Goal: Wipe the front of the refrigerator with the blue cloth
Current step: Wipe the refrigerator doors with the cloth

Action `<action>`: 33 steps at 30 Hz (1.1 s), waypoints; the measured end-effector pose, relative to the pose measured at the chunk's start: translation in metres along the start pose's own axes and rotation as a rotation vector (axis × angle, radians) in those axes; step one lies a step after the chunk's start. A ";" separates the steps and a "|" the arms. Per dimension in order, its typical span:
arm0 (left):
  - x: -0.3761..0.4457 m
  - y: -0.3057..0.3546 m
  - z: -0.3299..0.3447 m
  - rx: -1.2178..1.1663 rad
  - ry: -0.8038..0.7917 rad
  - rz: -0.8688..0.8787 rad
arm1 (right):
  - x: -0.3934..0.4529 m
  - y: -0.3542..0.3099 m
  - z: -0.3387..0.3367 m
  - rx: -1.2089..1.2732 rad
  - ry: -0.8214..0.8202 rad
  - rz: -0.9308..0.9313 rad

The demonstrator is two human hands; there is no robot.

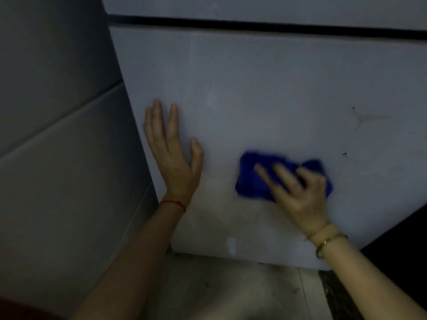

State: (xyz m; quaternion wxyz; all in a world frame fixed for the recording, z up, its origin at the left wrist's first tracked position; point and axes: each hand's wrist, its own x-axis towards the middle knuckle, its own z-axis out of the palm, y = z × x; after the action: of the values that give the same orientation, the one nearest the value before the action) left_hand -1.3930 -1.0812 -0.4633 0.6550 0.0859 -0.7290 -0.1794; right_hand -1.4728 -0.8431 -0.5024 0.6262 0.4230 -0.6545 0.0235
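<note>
The refrigerator's pale lower door (265,88) fills most of the view, with a dark seam (254,25) across its top. A bunched blue cloth (251,179) lies flat against the door low down. My right hand (298,192) presses on the cloth with fingers spread, blurred by motion. My left hand (173,153) rests flat and open on the door near its left edge, holding nothing. Faint stains (362,118) show on the door at the upper right of the cloth.
A grey tiled wall (57,135) stands close on the left of the refrigerator. A tiled floor (219,289) with specks of dirt lies below the door. A dark object (402,241) borders the door's lower right corner.
</note>
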 end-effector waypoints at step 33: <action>0.001 0.010 0.004 0.021 0.042 -0.014 | -0.055 -0.031 0.006 -0.053 -0.148 0.026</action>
State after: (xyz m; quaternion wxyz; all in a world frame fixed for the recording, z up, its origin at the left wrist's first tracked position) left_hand -1.3961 -1.0716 -0.4591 0.6679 0.1018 -0.7163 -0.1744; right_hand -1.4678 -0.8378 -0.5651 0.5868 0.3982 -0.7049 -0.0169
